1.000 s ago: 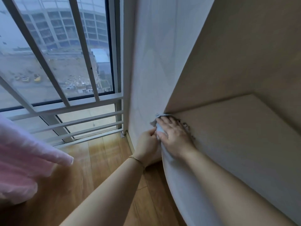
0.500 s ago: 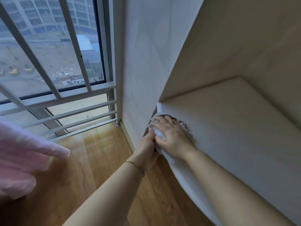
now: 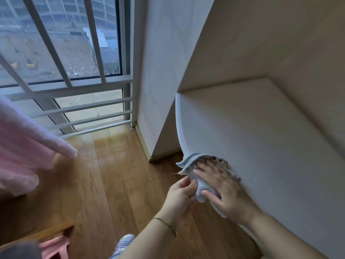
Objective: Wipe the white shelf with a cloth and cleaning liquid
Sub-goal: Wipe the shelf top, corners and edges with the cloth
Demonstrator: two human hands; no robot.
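Since a second ago both hands have slid with the cloth along the shelf's front edge, away from the corner at the side panel and nearer the person, so a bare stretch of edge now shows behind them. The left hand [image 3: 182,195], a thin bracelet [image 3: 166,224] at its wrist, pinches the hanging part of the cloth [image 3: 200,192] between thumb and curled fingers below the edge. The right hand [image 3: 223,190] lies flat on top, fingers straight and slightly spread, pressing the cloth down. The cloth is pale blue-grey, crumpled, with a frayed corner sticking out to the left. The shelf [image 3: 261,137] is white, matte, with a rounded rim, and meets the side panel [image 3: 160,71] beyond; farther off stands the barred window [image 3: 74,53]
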